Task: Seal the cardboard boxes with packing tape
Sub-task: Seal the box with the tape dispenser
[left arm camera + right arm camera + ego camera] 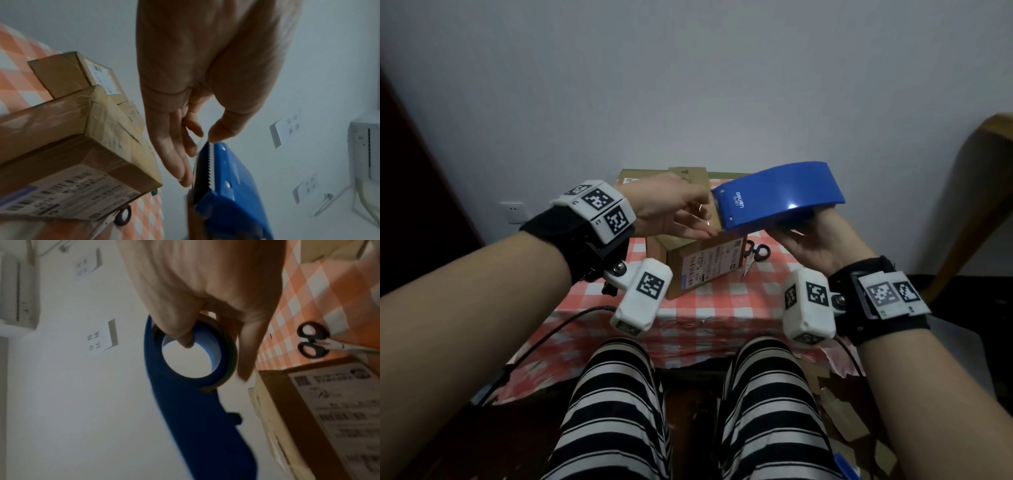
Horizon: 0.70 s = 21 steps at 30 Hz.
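Note:
My right hand (815, 236) holds a blue tape dispenser (777, 195) in the air above the table, with the thumb (185, 339) hooked into the core of the tape roll (228, 353). My left hand (703, 222) is at the dispenser's toothed blade (209, 162). Its thumb and fingers (180, 162) pinch the clear end of the tape (200, 142). Just below stands a cardboard box (705, 263) with a printed label, wrapped in glossy tape (115, 129). Further boxes (654, 176) stand behind it, a small one (82, 74) among them.
The table wears a red-and-white checked cloth (722, 308). Black-handled scissors (755, 255) lie right of the box. A wooden chair (979, 205) stands at the right. A black cable (544, 339) hangs off the table's left front, near my striped trouser legs (619, 411).

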Each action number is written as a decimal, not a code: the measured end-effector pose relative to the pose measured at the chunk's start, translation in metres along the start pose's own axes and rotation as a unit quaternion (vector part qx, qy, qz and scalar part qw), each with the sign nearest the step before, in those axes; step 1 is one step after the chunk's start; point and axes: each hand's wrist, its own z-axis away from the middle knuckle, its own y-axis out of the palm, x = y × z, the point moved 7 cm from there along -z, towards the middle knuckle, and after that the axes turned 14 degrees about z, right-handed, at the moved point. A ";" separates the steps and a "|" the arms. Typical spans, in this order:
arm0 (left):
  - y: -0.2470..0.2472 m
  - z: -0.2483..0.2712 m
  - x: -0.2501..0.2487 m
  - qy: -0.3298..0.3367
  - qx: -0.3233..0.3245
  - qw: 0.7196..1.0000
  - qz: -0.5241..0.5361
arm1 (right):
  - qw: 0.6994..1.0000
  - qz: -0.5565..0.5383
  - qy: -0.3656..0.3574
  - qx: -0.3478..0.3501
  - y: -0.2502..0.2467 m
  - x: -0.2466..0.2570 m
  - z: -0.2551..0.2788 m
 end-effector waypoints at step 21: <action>-0.008 -0.003 -0.021 0.124 -0.057 0.991 -0.005 | 0.959 -0.244 0.028 0.144 0.064 0.009 0.017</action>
